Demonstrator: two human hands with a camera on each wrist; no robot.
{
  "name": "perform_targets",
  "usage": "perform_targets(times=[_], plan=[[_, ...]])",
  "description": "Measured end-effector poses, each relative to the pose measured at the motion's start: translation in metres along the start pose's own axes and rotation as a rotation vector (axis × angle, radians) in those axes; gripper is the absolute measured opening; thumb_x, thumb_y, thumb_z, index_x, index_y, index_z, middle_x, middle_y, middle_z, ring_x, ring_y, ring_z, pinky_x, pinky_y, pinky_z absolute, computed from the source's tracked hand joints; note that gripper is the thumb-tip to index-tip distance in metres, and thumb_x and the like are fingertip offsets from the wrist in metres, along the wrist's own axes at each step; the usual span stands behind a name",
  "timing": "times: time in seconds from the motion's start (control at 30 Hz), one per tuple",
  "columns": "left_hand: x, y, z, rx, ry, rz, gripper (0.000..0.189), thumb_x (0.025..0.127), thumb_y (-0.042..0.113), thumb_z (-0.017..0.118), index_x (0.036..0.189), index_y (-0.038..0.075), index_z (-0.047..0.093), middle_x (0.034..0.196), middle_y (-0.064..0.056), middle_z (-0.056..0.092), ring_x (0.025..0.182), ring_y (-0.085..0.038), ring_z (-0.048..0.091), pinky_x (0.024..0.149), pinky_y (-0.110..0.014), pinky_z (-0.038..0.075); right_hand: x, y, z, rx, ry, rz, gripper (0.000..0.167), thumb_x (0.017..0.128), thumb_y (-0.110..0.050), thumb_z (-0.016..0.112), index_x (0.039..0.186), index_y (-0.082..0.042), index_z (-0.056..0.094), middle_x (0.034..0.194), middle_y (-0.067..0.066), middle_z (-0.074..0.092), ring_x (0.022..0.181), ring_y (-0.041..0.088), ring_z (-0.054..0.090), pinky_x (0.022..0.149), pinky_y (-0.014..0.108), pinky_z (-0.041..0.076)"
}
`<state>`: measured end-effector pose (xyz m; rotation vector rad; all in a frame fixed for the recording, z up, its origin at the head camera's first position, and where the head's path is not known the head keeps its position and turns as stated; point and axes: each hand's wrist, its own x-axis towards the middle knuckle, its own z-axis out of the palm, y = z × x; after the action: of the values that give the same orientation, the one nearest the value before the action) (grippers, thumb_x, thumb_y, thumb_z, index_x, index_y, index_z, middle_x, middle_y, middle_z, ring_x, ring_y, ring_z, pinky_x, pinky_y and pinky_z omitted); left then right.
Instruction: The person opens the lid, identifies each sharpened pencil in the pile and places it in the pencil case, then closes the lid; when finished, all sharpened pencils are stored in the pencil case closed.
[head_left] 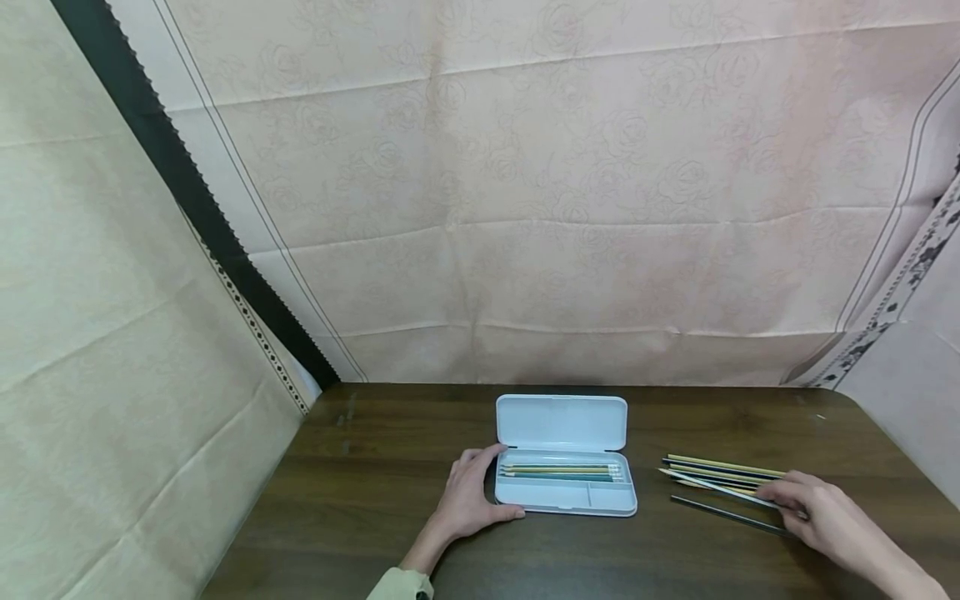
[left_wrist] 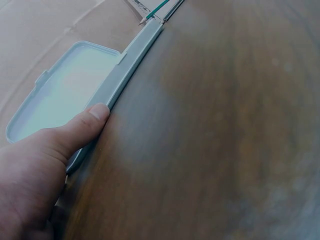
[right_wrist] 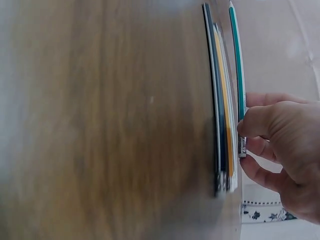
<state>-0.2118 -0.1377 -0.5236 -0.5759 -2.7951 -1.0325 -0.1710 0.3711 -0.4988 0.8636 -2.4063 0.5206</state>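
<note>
A light blue pencil case [head_left: 557, 503] lies with its lid [head_left: 561, 421] up. Several pencils [head_left: 557, 473] are lined up in its rear compartment. My left hand [head_left: 467, 498] grips the case's left end, thumb [left_wrist: 90, 122] against the front edge and a finger at the rear corner. To the right, my right hand [head_left: 821, 510] pinches a green-and-white pencil [right_wrist: 238, 65] near its blunt end. The pencil is raised over a bunch of loose pencils [head_left: 723, 462], some yellow, some dark. Nearer me, a dark pencil [head_left: 723, 512] lies apart from the bunch.
Everything rests on a dark brown wooden table [head_left: 360, 483]. A pale patterned cloth [head_left: 562, 208] hangs behind the far edge. More cloth [head_left: 112, 375] hangs along the left side, and a floral-bordered piece [head_left: 900, 308] along the right.
</note>
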Motion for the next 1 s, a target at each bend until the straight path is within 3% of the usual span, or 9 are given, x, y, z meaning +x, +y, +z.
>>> perform_targets(times=[0.23,0.53,1.0], plan=[[0.0,0.0,0.0,-0.001,-0.001,0.0,0.095,0.068,0.062,0.085,0.146,0.023,0.048,0.136,-0.002,0.053,0.12,-0.024,0.043,0.093,-0.051,0.038,0.017,-0.01,0.01,0.049,0.042,-0.072,0.056,0.051,0.018,0.079,0.095,-0.014,0.072,0.085,-0.014,0.057,0.071,-0.002,0.053,0.058,0.015,0.038],[-0.001,0.0,0.0,0.003,0.0,-0.002,0.095,0.068,0.062,0.085,0.146,0.023,0.048,0.135,-0.003,0.053,0.12,-0.025,0.043,0.093,-0.051,0.038,0.042,-0.026,0.024,0.067,0.045,-0.1,0.051,0.056,0.017,0.075,0.095,-0.016,0.072,0.081,-0.017,0.051,0.068,-0.004,0.042,0.057,0.013,0.031],[-0.001,0.0,0.0,-0.003,0.009,0.009,0.094,0.069,0.062,0.085,0.145,0.022,0.049,0.134,-0.005,0.054,0.119,-0.027,0.044,0.091,-0.053,0.039,0.076,-0.053,0.046,0.147,-0.091,-0.045,0.046,0.065,0.019,0.072,0.097,-0.014,0.072,0.086,-0.013,0.053,0.071,-0.001,0.045,0.056,0.022,0.041]])
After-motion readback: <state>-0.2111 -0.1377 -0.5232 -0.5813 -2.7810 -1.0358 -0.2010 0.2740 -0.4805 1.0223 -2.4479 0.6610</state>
